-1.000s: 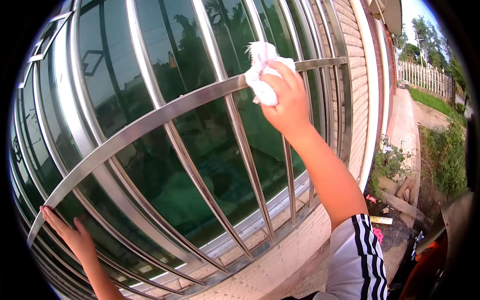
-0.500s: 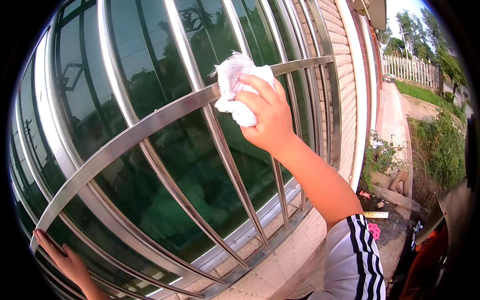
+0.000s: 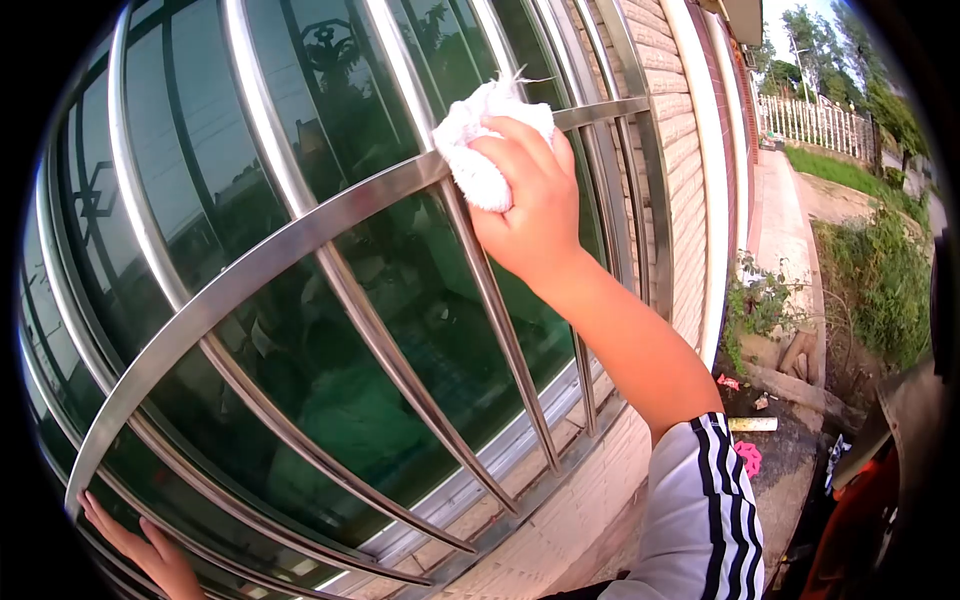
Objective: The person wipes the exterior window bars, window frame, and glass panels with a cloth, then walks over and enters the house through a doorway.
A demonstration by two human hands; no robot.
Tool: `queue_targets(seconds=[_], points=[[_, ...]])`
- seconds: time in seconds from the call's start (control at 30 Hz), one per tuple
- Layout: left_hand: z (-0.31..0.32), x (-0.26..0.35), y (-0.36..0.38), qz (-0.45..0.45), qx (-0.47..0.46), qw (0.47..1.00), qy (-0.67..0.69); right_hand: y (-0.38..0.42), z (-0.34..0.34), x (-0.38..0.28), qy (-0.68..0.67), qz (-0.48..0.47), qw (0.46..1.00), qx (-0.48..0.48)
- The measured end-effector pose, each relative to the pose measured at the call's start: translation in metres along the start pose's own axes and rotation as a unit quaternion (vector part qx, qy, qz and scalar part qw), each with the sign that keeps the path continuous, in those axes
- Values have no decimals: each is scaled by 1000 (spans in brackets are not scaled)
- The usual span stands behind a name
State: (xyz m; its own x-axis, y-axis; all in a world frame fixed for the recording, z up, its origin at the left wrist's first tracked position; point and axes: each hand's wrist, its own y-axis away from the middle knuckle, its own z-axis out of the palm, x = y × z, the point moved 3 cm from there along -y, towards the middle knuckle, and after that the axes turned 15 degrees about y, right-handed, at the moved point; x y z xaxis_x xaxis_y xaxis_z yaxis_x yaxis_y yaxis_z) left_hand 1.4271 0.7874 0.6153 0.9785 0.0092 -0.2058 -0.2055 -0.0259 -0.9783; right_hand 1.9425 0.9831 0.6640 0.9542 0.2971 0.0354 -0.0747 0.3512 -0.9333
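Observation:
My right hand (image 3: 530,200) is closed round a bunched white cloth (image 3: 478,165) with frayed threads at its top. It presses the cloth against the flat horizontal rail (image 3: 300,225) of a shiny metal window grille, hiding that stretch of rail. Upright bars (image 3: 375,320) cross the rail above and below. My left hand (image 3: 145,550) is at the lower left, its fingers stretched out and apart near the rail's end, apparently resting against the bars. Behind the grille is dark green window glass (image 3: 400,250) with reflections.
A tiled wall (image 3: 672,190) and a white pipe (image 3: 715,200) border the grille on the right. Below lie a pale yellow tube (image 3: 752,424) and a pink item (image 3: 748,458). Plants (image 3: 865,280) grow beside a concrete path (image 3: 780,225). A white fence (image 3: 815,125) stands farther off.
The view has shifted, so the grille's bars appear farther right. My right hand and the cloth sit slightly higher in view, still on the rail. My left hand appears slightly lower.

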Motion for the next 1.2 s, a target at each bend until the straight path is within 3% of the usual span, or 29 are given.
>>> queue_targets(seconds=[0.07, 0.13, 0.17, 0.2, 0.27, 0.3, 0.33, 0.4, 0.43, 0.53, 0.57, 0.63, 0.7, 0.8, 0.87, 0.93, 0.97, 1.03, 1.13, 1.2], points=[[3, 5, 2, -12, 37, 999, -33, 2, -1, 19, -7, -55, 998, -22], [8, -26, 24, -51, 64, 996, 31, 4, 4, 70, 9, -34, 999, -8], [7, -27, 37, -143, 55, 985, 73, 5, 7, 100, 31, -21, 999, -4], [7, -19, 46, -145, 55, 985, 70, 6, 12, 135, 73, 22, 997, -14], [13, -12, 64, -301, 60, 903, 302, 9, 20, 206, 111, 110, 987, -27], [14, 0, 71, -267, 16, 921, 282, 11, 28, 243, 142, 137, 980, -41], [25, 4, 81, -313, 33, 876, 365, 10, 35, 272, 122, 165, 978, -39], [36, 11, 87, -291, 2, 921, 259, 9, 44, 281, 131, 184, 974, 0], [43, 5, 92, -324, 63, 908, 257, 9, 42, 274, 105, 177, 979, -2], [50, -5, 93, -349, 104, 907, 213, 11, 17, 268, 38, 104, 993, -43], [50, 6, 89, -330, 104, 929, 130, 9, 10, 275, 22, 37, 994, -102], [50, 12, 88, -341, 105, 928, 108, -10, -2, 282, 39, -56, 978, -197], [53, 5, 94, -346, 101, 930, 68, -37, 11, 310, 84, -115, 975, -173], [54, -13, 99, -352, 119, 919, 136, -70, 32, 335, 90, -143, 968, -188], [48, -18, 106, -341, 107, 925, 130, -82, 54, 341, 176, -92, 855, -479], [41, -10, 106, -314, 88, 940, 96, -90, 60, 340, 169, -45, 828, -532], [40, -45, 129, -367, 38, 929, 28, -93, 62, 345, 158, -8, 813, -560], [33, -46, 130, -403, -18, 915, 6, -79, 52, 352, 149, 33, 789, -595], [32, -30, 126, -432, -48, 900, -19, -68, 20, 350, 117, 65, 907, -399], [37, -28, 128, -447, -39, 893, -31, -30, -8, 340, 91, 174, 952, -236]])
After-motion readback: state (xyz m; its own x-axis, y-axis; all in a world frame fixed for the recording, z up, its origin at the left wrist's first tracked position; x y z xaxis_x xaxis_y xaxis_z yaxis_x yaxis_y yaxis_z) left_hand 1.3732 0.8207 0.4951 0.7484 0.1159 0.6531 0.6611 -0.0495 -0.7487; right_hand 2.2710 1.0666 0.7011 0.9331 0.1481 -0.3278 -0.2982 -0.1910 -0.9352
